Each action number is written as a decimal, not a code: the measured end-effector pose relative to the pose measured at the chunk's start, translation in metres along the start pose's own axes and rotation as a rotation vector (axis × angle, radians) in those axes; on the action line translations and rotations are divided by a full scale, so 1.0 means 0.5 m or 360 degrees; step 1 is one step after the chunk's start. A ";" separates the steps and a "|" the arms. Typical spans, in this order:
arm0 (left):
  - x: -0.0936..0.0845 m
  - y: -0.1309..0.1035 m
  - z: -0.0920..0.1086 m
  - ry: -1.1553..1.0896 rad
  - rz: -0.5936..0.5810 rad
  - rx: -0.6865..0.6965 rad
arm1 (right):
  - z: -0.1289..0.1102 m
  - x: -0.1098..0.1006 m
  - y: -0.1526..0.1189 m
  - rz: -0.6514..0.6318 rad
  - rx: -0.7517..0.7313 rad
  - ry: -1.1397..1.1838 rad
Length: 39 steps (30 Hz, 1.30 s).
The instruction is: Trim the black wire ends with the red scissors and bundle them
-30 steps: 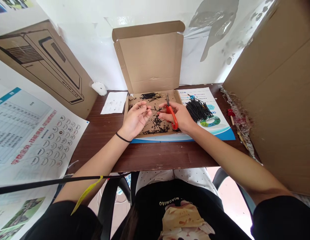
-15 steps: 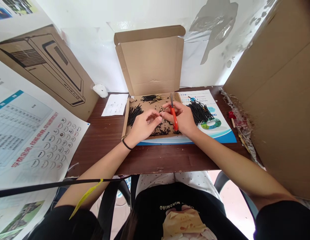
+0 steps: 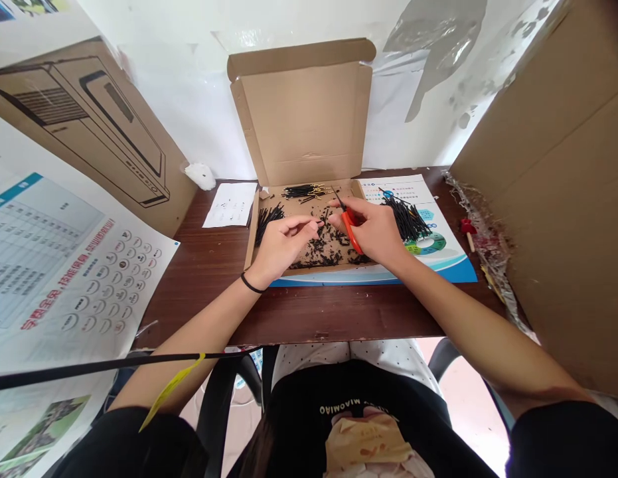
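My right hand (image 3: 378,229) is closed around red-handled scissors (image 3: 349,229), their dark blades pointing up and away over the open cardboard box (image 3: 318,267). Its thumb and forefinger are apart from my left hand. With thumb and forefinger pinched, my left hand (image 3: 283,245) holds a thin dark piece (image 3: 320,222), mostly hidden by the fingertips. Many short black scraps (image 3: 321,252) lie scattered on the box floor beneath both hands. Against the box's back edge lies a bundle of black sticks with gold-coloured ends (image 3: 306,192). Another black bundle (image 3: 269,220) is behind my left hand.
A large pile of black sticks (image 3: 408,218) rests on a printed sheet (image 3: 453,259) right of the box. The box lid (image 3: 303,119) stands up at the back. A small white paper (image 3: 230,204) lies left. Cardboard panels (image 3: 552,186) flank the brown table (image 3: 199,279).
My right hand has moved right, away from my left fingertips, and the scissors have tilted to the left at their tips. My left hand stays pinched in nearly the same place.
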<state>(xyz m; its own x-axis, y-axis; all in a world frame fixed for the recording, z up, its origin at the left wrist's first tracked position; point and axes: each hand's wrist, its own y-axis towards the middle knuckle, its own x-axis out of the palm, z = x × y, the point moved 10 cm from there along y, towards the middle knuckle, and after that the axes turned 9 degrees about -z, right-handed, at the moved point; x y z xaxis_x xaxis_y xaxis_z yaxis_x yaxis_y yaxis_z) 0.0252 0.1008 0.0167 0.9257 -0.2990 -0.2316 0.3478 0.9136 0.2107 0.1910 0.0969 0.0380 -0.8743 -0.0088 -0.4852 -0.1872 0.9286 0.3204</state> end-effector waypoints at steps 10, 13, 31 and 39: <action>0.004 0.005 0.020 -0.0134 -0.0041 0.0146 | -0.033 0.021 -0.010 -0.0065 -0.0198 -0.0430; 0.002 0.004 0.024 -0.0112 -0.0017 0.0177 | -0.032 0.025 -0.011 -0.0086 -0.0186 -0.0478; -0.005 -0.001 0.038 0.0013 0.0021 0.0285 | -0.035 0.038 -0.015 -0.0132 -0.0195 -0.0615; -0.004 -0.003 0.031 -0.0033 0.0052 0.0257 | -0.040 0.041 -0.015 -0.0165 -0.0209 -0.0664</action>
<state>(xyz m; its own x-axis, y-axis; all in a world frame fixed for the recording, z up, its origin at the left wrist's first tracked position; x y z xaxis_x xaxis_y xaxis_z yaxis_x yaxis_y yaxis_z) 0.0249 0.0959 0.0315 0.9392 -0.2769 -0.2031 0.3352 0.8673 0.3679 0.1655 0.0823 0.0420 -0.5979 0.0761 -0.7979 -0.3428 0.8756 0.3404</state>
